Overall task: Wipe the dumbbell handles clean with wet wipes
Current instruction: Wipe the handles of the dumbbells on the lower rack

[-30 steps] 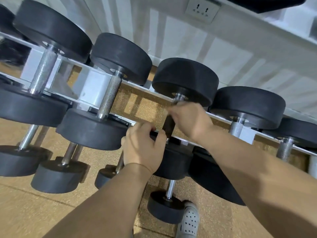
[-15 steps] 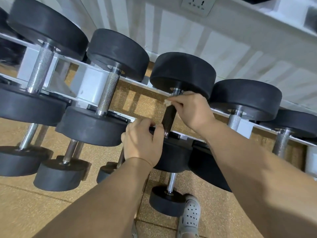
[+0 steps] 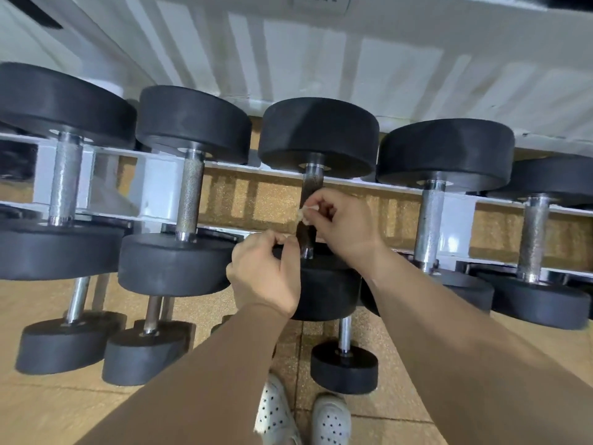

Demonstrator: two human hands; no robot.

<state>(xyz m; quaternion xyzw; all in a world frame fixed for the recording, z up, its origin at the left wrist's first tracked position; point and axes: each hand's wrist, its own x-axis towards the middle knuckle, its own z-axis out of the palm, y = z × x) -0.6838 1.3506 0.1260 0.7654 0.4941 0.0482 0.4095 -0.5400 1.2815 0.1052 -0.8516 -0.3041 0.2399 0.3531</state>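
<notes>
Head view: right hand [image 3: 343,226] pinches the wipe [image 3: 303,216] against the handle [image 3: 313,184] of the centre dumbbell [image 3: 317,136]; left hand [image 3: 266,277], at its seven o'clock, grips that dumbbell's near head [image 3: 327,290] on the rack [image 3: 154,194].

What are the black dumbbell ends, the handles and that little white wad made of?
Dumbbell ends: matte black, probably rubber; no shine. Handles: silvery metal, likely chromed steel, with rough knurled grip. Wad pinched by the right hand: whitish, crumpled, seemingly soft wipe fabric; too small to confirm.
</notes>
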